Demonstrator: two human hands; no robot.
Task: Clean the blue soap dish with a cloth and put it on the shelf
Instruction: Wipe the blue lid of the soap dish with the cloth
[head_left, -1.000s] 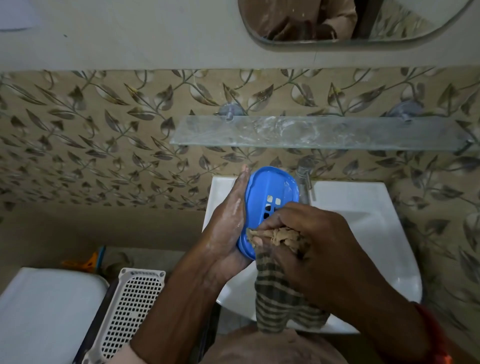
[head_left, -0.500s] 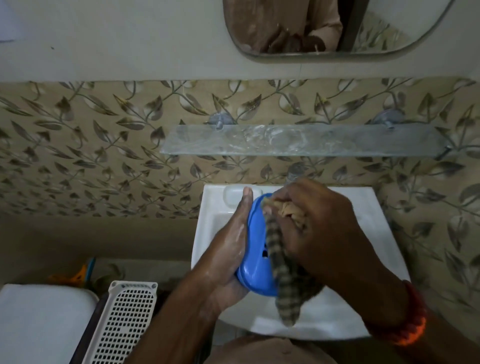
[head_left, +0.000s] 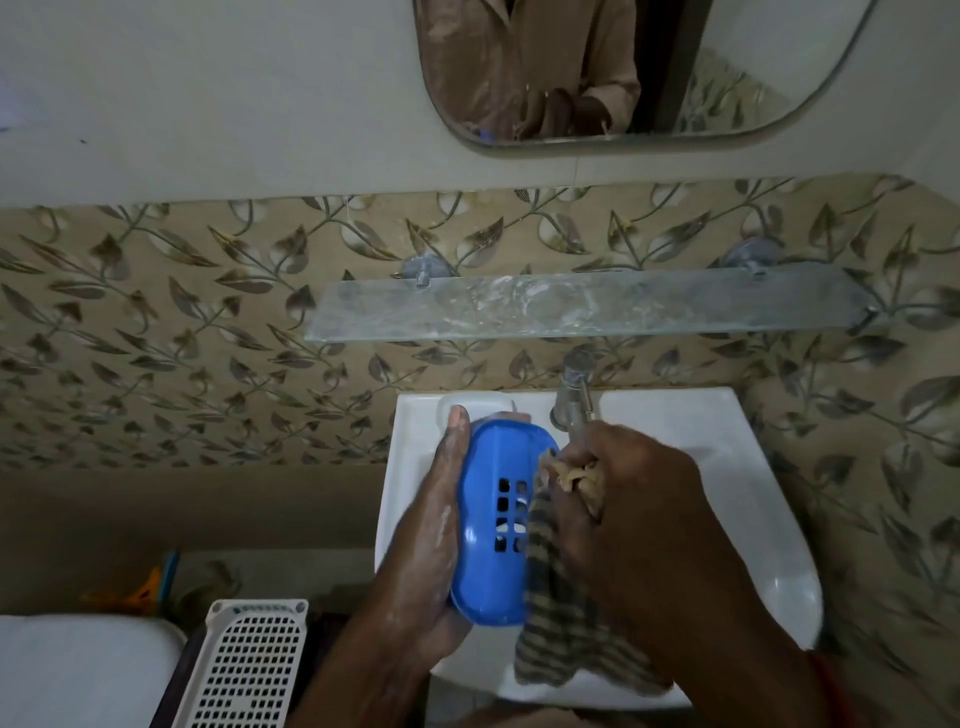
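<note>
The blue soap dish is an oval plastic tray with square drain holes, held on edge over the white sink. My left hand grips its left side, with soapy residue on the skin. My right hand is closed on a striped brown cloth, pressing it against the dish's right side. The cloth's tail hangs down into the basin. The glass shelf is on the wall above the sink, with white smears on it.
A metal tap stands at the sink's back edge, just behind my right hand. A white perforated basket and a white lid-like surface are at lower left. A mirror hangs above the shelf.
My right hand with the cloth has slid from the dish's top end to its right side, uncovering the drain holes. The view has tilted up slightly.
</note>
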